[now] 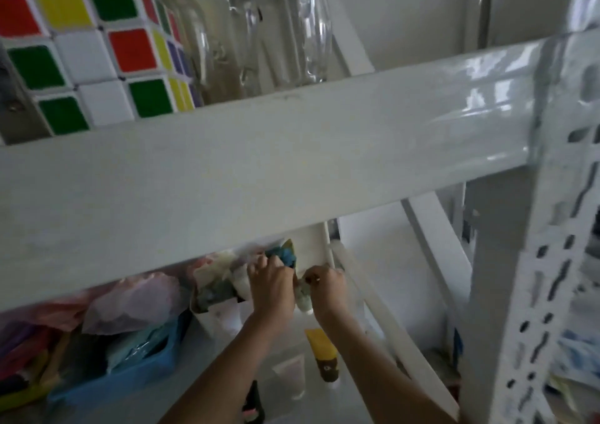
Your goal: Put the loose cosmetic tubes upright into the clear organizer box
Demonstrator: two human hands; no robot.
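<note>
Under the white shelf beam, both my hands reach toward the clear organizer box (211, 318), which holds several tubes standing up. My left hand (271, 285) rests on the tubes in the box, its fingers touching a blue-green tube (287, 254). Just to its right, my right hand (328, 288) grips a pale tube (303, 298) with its cap pointing down. Loose on the shelf below lie a yellow tube with a dark cap (323, 357), a pale pink tube (292, 376) and a dark tube (253, 402).
A thick white shelf beam (259, 170) crosses the view and hides the box's back. A blue basket (130, 371) with bags sits at the left. A puzzle cube (84, 50) and glassware (311, 30) stand on the upper shelf. A slotted white upright (545, 261) is at the right.
</note>
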